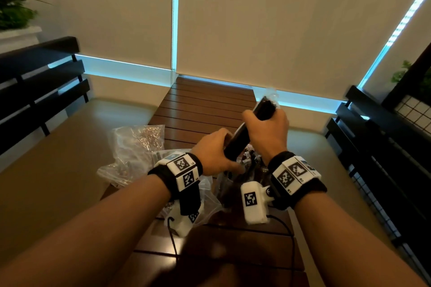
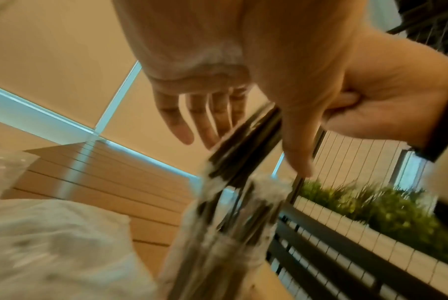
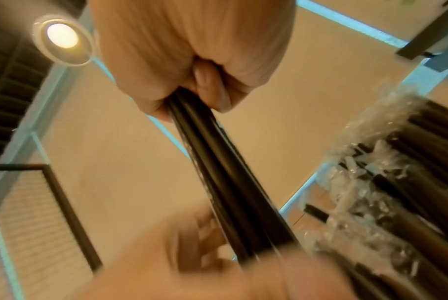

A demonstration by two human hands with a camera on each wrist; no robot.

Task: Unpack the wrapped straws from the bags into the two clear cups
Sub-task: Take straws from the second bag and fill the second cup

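A bundle of dark wrapped straws (image 1: 240, 140) slants up to the right above the wooden slatted table (image 1: 205, 105). My right hand (image 1: 268, 128) grips its upper part in a fist (image 3: 192, 60). My left hand (image 1: 214, 151) holds the lower part between thumb and fingers (image 2: 243, 150). Below the hands stands a clear cup filled with wrapped straws (image 2: 225, 243), blurred in the left wrist view and mostly hidden in the head view. More wrapped straws (image 3: 387, 182) show at the right of the right wrist view. I cannot tell where the second cup is.
A crumpled clear plastic bag (image 1: 137, 144) lies on the table's left side, and another (image 1: 207, 191) lies under my left wrist. Dark slatted benches flank the table at left (image 1: 42, 81) and right (image 1: 373, 147). A black cable (image 1: 172, 240) trails over the near tabletop.
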